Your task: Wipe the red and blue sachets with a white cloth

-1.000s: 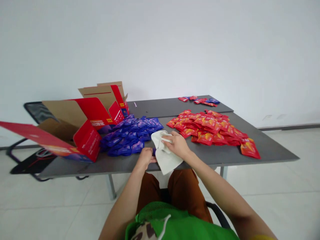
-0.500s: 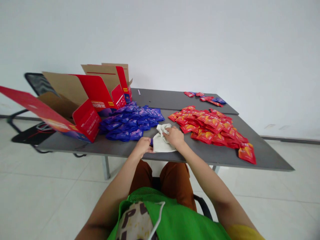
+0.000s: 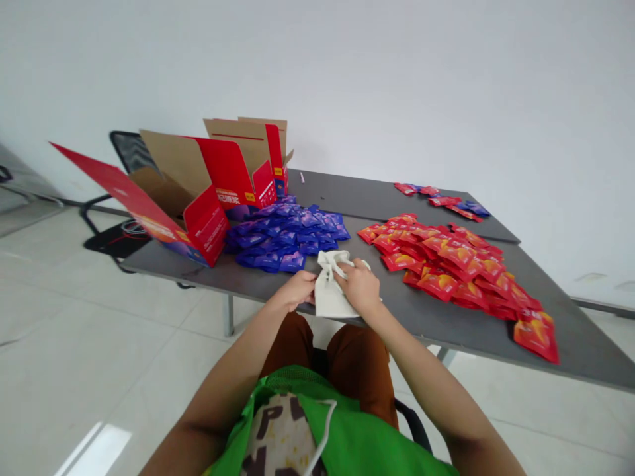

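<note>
The right hand [image 3: 360, 287], wrist bent, curls over the neck of a small off-white cloth drawstring pouch [image 3: 330, 294], fingers closed on it. The left hand [image 3: 299, 291] reaches in against its side, fingers apparently pinching, though that is hard to tell from here. The pouch sits at the near edge of a grey table [image 3: 421, 324], just below a heap of blue foil sachets [image 3: 285, 238].

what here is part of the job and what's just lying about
In hand:
left hand
right hand
cream cloth pouch, held between both hands

Lying about:
pile of blue sachets
pile of red sachets
open red cardboard carton
grey table
</note>
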Motion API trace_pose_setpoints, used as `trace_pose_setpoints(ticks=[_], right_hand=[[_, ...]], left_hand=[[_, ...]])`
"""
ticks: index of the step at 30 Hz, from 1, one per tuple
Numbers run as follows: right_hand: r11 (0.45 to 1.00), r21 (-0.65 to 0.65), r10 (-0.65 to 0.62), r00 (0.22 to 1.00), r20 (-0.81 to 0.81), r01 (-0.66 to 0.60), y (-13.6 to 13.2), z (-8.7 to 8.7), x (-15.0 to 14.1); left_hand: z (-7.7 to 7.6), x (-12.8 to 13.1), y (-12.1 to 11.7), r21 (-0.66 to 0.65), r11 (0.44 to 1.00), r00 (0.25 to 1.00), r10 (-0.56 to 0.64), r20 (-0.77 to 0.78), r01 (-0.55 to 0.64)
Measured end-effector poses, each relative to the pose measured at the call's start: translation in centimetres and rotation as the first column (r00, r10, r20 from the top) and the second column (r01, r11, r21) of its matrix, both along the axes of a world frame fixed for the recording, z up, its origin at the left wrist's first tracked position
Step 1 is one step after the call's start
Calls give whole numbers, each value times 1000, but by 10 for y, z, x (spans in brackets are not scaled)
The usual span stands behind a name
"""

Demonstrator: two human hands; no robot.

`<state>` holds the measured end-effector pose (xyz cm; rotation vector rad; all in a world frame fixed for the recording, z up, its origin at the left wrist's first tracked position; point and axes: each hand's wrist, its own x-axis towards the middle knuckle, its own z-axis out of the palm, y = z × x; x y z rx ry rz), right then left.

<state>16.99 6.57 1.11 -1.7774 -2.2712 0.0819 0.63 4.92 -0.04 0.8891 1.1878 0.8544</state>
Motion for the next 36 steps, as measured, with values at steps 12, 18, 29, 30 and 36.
trace_pose_setpoints(ticks=[12,18,29,30,36], right_hand=[[900,401,21,902,-431,170,3,53,70],[836,539,245,806,-539,107,-22,81,59],[929,35,369,920,-134,-368,1,12,-13],[933,-41,354,933,-71,-357,7,12,-17],[988,-84,139,986,95,-131,39,18,-20]], left_hand=[[-13,20,-24,585,694,836,547,-51,-419],[-20,27,-42,940,320,566,756,-327,115],[-55,32,-51,731,635,247,688,-682,249],[-54,31,-51,742,622,252,698,-670,249],[-37,33,-56,821,510,313,760,-570,257]])
